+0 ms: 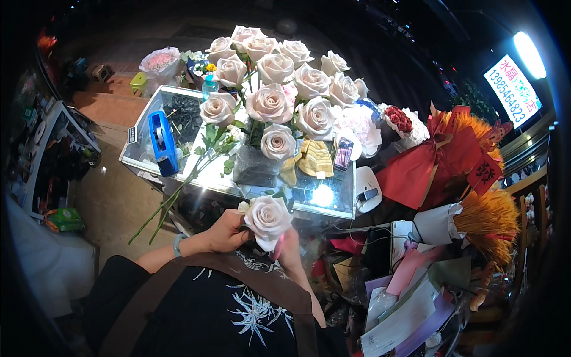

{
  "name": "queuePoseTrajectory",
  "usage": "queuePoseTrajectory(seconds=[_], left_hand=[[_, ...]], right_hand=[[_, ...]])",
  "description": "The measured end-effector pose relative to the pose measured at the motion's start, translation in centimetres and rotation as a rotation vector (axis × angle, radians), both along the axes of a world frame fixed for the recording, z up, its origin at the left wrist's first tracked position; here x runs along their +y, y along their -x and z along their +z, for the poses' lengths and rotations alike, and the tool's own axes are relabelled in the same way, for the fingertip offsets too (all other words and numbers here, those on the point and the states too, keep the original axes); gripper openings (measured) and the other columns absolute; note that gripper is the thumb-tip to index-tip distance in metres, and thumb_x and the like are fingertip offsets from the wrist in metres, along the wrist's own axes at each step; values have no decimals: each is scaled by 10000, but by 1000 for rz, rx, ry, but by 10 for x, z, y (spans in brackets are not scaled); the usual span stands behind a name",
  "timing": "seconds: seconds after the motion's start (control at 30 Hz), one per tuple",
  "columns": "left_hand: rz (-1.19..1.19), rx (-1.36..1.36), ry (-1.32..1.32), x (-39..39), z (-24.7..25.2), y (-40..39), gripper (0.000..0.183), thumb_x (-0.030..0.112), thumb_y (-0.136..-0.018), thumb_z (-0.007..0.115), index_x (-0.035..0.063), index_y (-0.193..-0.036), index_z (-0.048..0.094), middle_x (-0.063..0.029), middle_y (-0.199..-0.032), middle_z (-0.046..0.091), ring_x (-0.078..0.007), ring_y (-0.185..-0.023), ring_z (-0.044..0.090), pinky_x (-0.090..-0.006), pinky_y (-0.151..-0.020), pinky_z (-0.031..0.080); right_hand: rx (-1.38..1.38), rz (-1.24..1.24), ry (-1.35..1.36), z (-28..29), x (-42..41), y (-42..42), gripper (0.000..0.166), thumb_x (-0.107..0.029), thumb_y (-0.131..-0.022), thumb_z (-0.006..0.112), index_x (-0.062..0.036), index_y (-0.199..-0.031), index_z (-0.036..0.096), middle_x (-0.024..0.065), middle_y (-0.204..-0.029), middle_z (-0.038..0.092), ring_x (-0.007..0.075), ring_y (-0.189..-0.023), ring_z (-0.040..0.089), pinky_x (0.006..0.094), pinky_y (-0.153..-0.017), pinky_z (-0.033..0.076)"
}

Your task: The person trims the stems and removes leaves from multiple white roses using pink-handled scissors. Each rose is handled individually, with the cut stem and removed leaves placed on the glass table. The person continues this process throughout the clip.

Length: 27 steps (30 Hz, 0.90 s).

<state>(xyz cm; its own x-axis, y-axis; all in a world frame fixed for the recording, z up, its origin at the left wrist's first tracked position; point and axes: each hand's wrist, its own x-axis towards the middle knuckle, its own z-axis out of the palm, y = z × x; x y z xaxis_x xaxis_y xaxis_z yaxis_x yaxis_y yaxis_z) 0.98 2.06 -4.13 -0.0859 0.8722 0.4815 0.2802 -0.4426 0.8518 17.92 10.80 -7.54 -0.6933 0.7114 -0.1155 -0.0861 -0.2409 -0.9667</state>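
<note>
A pale pink rose (267, 219) is held upright close to my chest, its bloom facing me. My left hand (229, 231) has its fingers closed around the left side of it, just beneath the petals. My right hand (289, 250), slightly blurred, grips a pink object (277, 247) at the lower right of the bloom. Most of that object is hidden, so its kind is unclear. Beyond my hands, several matching roses (271, 102) stand in a clear-wrapped container (255, 167) on a glass-topped counter (308, 207). Two cut stems (169, 203) with leaves hang over its near edge.
A blue tape dispenser (163, 143) stands at the counter's left. Yellow striped gloves (316, 158) and a phone (343, 154) lie right of the container. A red-wrapped bouquet (428, 160), dried orange grasses (486, 218) and wrapping sheets (401, 314) crowd the right side.
</note>
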Motion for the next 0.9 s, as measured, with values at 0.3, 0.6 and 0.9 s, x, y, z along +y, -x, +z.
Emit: queuePoseTrajectory(seconds=[0.3, 0.6, 0.9], left_hand=[[8, 23, 0, 0, -1, 0, 177, 132, -808, 608, 43, -961, 617, -145, -883, 633, -325, -789, 608, -344, -713, 475], [50, 90, -6, 6, -6, 5, 227, 134, -780, 629, 38, -985, 612, -157, -877, 622, -352, -796, 596, -361, -720, 478], [-45, 29, 66, 12, -14, -2, 238, 100, -797, 557, 38, -1025, 591, -170, -910, 613, -375, -819, 586, -363, -732, 471]], right_hand=[[-71, 13, -19, -31, 9, -3, 424, 27, -777, 597, -26, -1179, 474, 40, -1046, 583, 109, -909, 560, 251, -778, 460], [-549, -85, -132, -42, 15, -23, 448, -27, -760, 667, -13, -1179, 510, 15, -882, 594, 80, -820, 550, 230, -714, 458], [204, -213, -116, 53, -9, -8, 544, 55, -785, 571, 6, -1295, 387, 21, -989, 520, 115, -859, 537, 219, -677, 462]])
